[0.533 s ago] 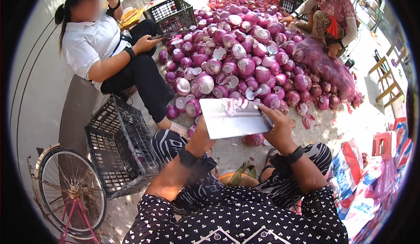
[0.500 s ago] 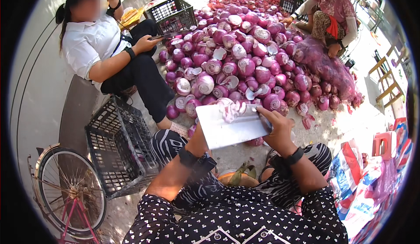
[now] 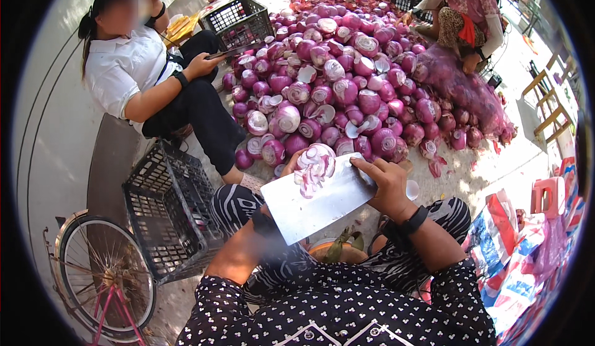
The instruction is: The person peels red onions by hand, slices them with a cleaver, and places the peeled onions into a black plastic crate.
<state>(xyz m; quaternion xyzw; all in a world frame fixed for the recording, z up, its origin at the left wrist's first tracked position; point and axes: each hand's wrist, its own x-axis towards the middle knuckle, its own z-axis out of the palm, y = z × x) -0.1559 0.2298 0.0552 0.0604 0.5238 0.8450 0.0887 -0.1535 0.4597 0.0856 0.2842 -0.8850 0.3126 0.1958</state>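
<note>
A broad metal cleaver (image 3: pixel 313 212) lies across the space above my knees, its wide blade tilted and facing up. My right hand (image 3: pixel 392 188) is closed round its right end. Pale purple slices of red onion (image 3: pixel 315 177) lie on the blade's far edge. Just beyond that edge my left hand (image 3: pixel 289 165) shows only a few fingers, curled against a cut red onion; the blade hides the rest of the hand. The large heap of red onions (image 3: pixel 347 92), many with trimmed tops, rises directly in front of both hands.
A black crate (image 3: pixel 170 212) and a bicycle wheel (image 3: pixel 104 278) stand at my left. One co-worker (image 3: pixel 124 67) sits at left, another (image 3: pixel 468 11) at far right beside a net sack (image 3: pixel 462 88). Striped sheeting (image 3: pixel 496 247) and a pink stool (image 3: pixel 548 197) are at right. A basin (image 3: pixel 322 245) sits between my feet.
The cleaver has shifted slightly down and left, and its blade has turned. The onion slices now spread lower over the blade, and more of the left fingers shows beyond it.
</note>
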